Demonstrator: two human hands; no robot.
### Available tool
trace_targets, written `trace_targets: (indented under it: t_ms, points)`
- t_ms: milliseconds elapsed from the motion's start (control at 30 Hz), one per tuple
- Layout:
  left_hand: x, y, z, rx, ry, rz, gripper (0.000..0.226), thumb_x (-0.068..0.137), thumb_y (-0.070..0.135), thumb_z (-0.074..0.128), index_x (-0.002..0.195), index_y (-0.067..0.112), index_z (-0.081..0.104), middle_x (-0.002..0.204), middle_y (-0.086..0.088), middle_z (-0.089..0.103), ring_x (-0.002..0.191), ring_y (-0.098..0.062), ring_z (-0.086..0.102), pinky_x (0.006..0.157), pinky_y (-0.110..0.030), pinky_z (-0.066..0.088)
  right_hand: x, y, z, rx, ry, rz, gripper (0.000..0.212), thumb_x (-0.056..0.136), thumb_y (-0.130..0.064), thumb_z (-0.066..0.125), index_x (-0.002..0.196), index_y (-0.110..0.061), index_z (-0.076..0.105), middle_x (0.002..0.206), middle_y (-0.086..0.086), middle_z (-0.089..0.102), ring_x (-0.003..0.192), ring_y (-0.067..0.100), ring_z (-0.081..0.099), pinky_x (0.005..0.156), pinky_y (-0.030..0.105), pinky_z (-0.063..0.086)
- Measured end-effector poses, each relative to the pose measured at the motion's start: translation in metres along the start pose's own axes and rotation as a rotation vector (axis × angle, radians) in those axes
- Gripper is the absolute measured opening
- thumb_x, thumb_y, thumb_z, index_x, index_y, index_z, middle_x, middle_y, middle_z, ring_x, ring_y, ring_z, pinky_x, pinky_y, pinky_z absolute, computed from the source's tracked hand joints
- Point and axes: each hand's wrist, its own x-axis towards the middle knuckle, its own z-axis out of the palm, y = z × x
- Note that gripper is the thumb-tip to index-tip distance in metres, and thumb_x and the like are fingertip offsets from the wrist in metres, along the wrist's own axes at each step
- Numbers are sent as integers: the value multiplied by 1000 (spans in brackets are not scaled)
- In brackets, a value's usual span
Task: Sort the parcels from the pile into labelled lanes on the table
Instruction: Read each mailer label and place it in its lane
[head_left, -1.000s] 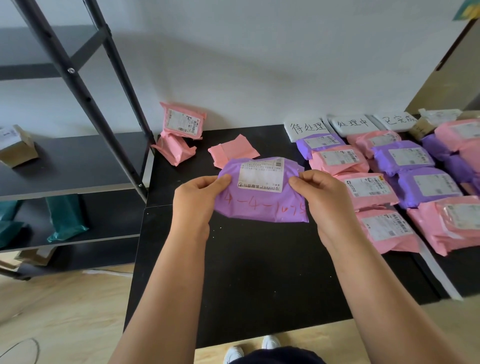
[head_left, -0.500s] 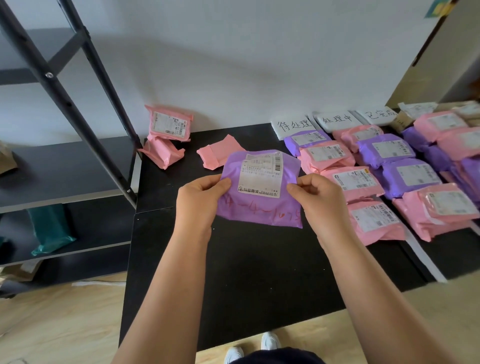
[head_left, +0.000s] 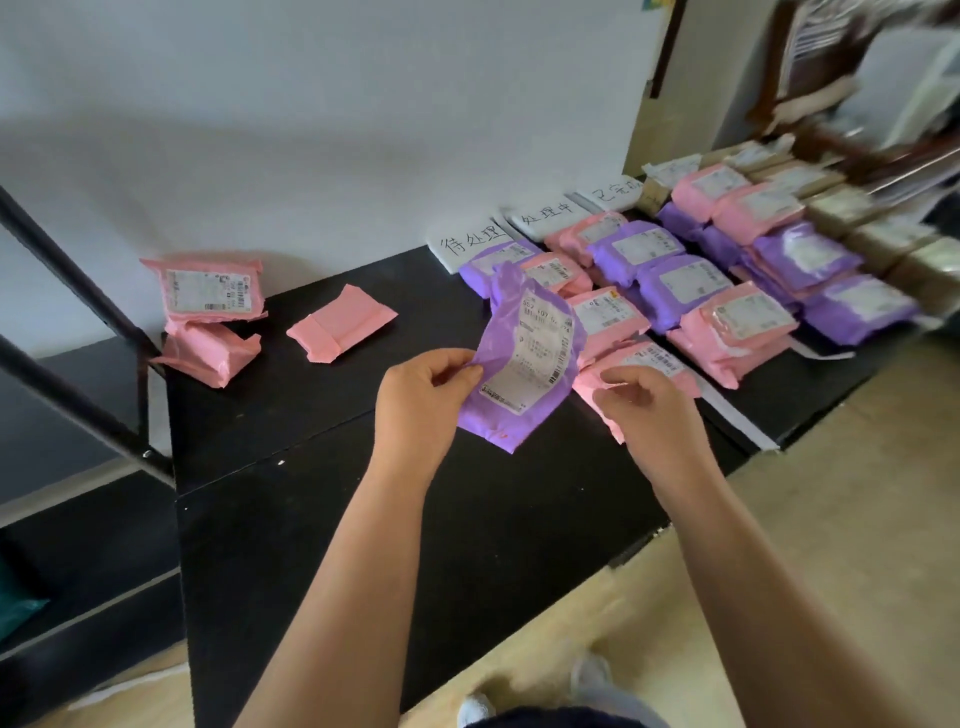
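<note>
Above table (head_left: 322, 519), left hand (head_left: 421, 400) pinching purple parcel (head_left: 530, 364), lanes (head_left: 737, 415) holding parcels (head_left: 680, 283)

The left hand (head_left: 426, 400) pinches the left edge of a purple parcel (head_left: 540, 358), held tilted above the black table (head_left: 363, 519). The right hand (head_left: 649, 410) curls just beside its right edge; whether it touches is unclear.

Thin, crinkled plastic film with a soft sheen wraps a purple parcel (head_left: 491, 415), which carries a smooth white paper label (head_left: 540, 358). The pink parcels (head_left: 208, 291) have the same wrinkled plastic skin. The table (head_left: 322, 519) is smooth, matt black. Paper signs (head_left: 470, 244) are white and matt. The shelf frame (head_left: 78, 291) looks like black metal. The floor (head_left: 831, 519) looks like pale wood.
</note>
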Motion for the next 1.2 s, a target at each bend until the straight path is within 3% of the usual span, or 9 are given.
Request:
trace_targets:
  t_ms: [167,367,500,600,700,833,933,1033,1200]
  points:
    - [-4,20,42,68,-157,88,22,95,14,63,114,21,73,103,11,69,92,-3,60,71,-10,43,2,22,-50,28,145,-22,31,98,-24,60,128,-23,63,114,-8,64,101,9,58,86,28,44]
    - [-11,43,107,46,-298,137,18,93,12,65,99,27,74,92,19,69,83,12,60,66,0,42,26,59,-113,-77,238,-84,41,97,-30,61,138,-29,56,137,-4,57,129,19,50,108,46,42]
    - [-18,61,168,20,-313,125,16,92,14,66,100,26,75,93,18,69,87,3,60,68,-6,43,43,88,-164,-59,214,-98,23,95,-24,65,117,-25,69,102,-6,70,100,19,65,90,40,54]
    - [-23,70,217,12,-270,99,23,91,15,67,84,36,71,83,21,67,75,3,59,67,-15,43,55,115,-203,-44,280,-129,9,88,-19,71,97,-22,73,84,-7,71,83,18,66,82,44,55]
    - [-28,77,266,-3,-208,141,25,89,11,69,79,33,70,81,26,62,75,10,59,68,-4,41,68,134,-241,-30,302,-165,7,88,-15,72,92,-19,75,82,-9,71,82,13,67,81,39,56]
    - [-30,75,321,7,-148,116,12,90,21,70,98,28,73,99,19,65,94,3,59,80,-5,41,84,150,-280,6,346,-245,9,85,-9,74,91,-15,76,81,-5,71,80,17,65,79,32,52]
    - [-25,73,354,-33,-123,-40,42,90,27,69,131,29,61,128,6,61,115,-15,56,94,-31,45,94,156,-299,22,361,-291,14,85,-7,75,95,-16,77,85,-7,70,87,17,64,78,16,46]
    - [-19,71,381,-13,-177,-175,49,93,20,66,141,19,52,133,3,59,116,-16,56,91,-26,39,107,158,-314,63,351,-301,17,86,-8,75,97,-20,77,88,-8,70,86,10,62,74,7,41]
    - [6,75,418,-143,-269,-249,7,92,14,68,92,21,70,91,6,70,84,-10,60,71,-23,41,149,164,-330,141,362,-197,12,88,-14,74,95,-24,74,86,-8,70,77,1,61,69,9,45]
